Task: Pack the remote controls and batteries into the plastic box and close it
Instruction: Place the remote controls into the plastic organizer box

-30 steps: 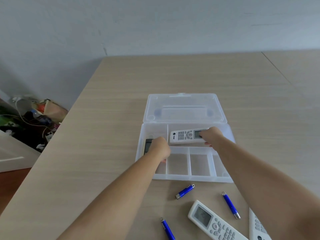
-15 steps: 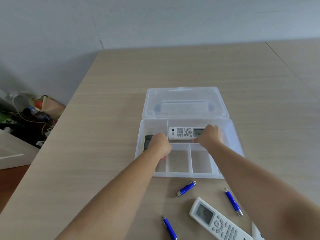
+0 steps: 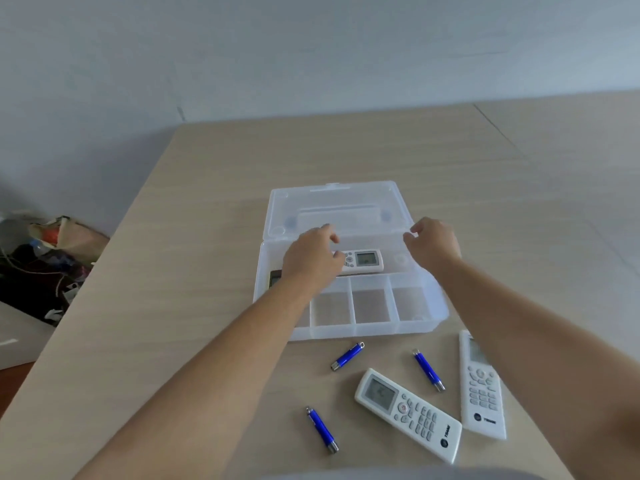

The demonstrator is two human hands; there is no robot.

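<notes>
A clear plastic box [image 3: 367, 332] lies open on the table, its lid [image 3: 337, 209] folded back. A white remote [image 3: 363, 260] rests in the long rear compartment. A dark remote [image 3: 274, 279] lies in the left compartment, mostly hidden by my left arm. My left hand [image 3: 310, 256] hovers over the white remote's left end, fingers loosely curled, holding nothing. My right hand [image 3: 433, 242] floats above the box's right rear corner, empty, fingers apart. Two more white remotes [image 3: 408, 414] [image 3: 481, 386] and three blue batteries [image 3: 347, 356] [image 3: 428, 370] [image 3: 322, 429] lie in front of the box.
The wooden table [image 3: 194, 306] ends at its left edge, where bags and cables [image 3: 45, 265] pile on the floor. A grey wall rises beyond the far edge. The three small front compartments of the box hold nothing.
Both hands have let go of the remotes in the box and lifted away. The right hand moved to the right rear corner; the left hand moved over the white remote.
</notes>
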